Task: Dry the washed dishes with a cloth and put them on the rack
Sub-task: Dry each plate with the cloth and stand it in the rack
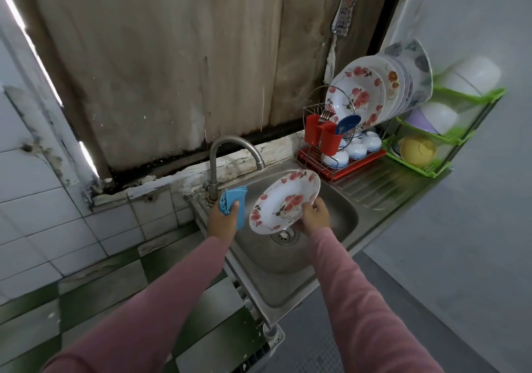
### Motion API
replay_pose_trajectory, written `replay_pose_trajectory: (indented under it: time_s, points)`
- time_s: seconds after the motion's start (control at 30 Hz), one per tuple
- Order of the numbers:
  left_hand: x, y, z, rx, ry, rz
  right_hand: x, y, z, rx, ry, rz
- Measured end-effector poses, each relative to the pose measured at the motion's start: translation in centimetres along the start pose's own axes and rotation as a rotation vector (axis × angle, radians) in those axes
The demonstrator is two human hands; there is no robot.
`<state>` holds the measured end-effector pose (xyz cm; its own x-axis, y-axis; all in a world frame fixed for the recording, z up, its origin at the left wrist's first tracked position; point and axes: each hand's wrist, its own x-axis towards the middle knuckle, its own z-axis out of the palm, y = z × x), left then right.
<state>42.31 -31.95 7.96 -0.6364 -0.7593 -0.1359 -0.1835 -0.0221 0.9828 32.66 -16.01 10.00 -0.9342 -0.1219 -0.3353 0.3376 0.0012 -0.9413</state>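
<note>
While tilted above the stainless steel sink (341,223) at centre frame, pinched at its lower right rim by the right hand (315,215): round white plate with red flower print (283,197), face up toward the camera. Just left of it, bunched and gripped in the left hand (223,223): blue cloth (231,201), close beside the plate's left edge, under the curved metal tap (213,168). Upper right, standing on the counter: wire dish rack with red tray (355,164), packed with upright floral plates (357,96) above, stacked white bowls (357,149) below.
</note>
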Motion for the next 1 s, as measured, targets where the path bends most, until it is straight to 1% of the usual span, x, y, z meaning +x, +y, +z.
replay_pose_trajectory:
  time_s: [0.03,0.1,0.2,0.33,0.4,0.53,0.67,0.8,0.83,0.9,0.93,1.0]
  points:
    - [-0.1,-0.1,-0.5,-0.007,0.011,-0.005,-0.1,0.2,0.2,0.054,-0.01,0.055]
    - [-0.1,-0.4,-1.4,-0.017,0.039,-0.02,-0.4,0.5,0.4,0.105,-0.016,0.106]
    - [-0.1,-0.9,-3.2,-0.026,0.104,-0.063,-0.8,1.7,1.0,0.047,-0.02,0.13]
    - [-0.7,-1.5,-5.8,-0.004,0.218,-0.076,-2.3,2.9,2.7,-0.001,-0.024,0.18]
    - [-1.3,-1.8,-7.2,0.018,0.274,-0.066,-3.4,3.4,4.0,0.029,-0.07,0.189]
    - [-2.6,-2.1,-10.3,0.086,0.388,-0.048,-6.7,5.0,7.5,0.211,-0.216,0.171]
    - [-3.7,-3.5,-13.4,0.138,0.284,0.009,-9.8,6.0,11.0,0.247,-0.322,0.115]
    - [-4.6,-5.4,-15.6,0.349,0.09,0.057,-12.3,5.9,13.9,0.295,-0.448,0.112]
    - [-5.1,-5.7,-15.7,0.337,0.024,0.071,-12.9,6.0,14.6,0.284,-0.456,0.118]
    - [-6.7,-5.6,-15.5,0.195,-0.16,0.085,-14.3,6.3,16.1,0.24,-0.471,0.142]
    - [-7.4,-5.4,-15.4,0.153,-0.228,0.106,-14.8,6.7,16.7,0.234,-0.476,0.156]
    - [-7.6,-4.7,-15.9,0.188,-0.285,0.201,-15.9,7.3,17.7,0.264,-0.483,0.203]
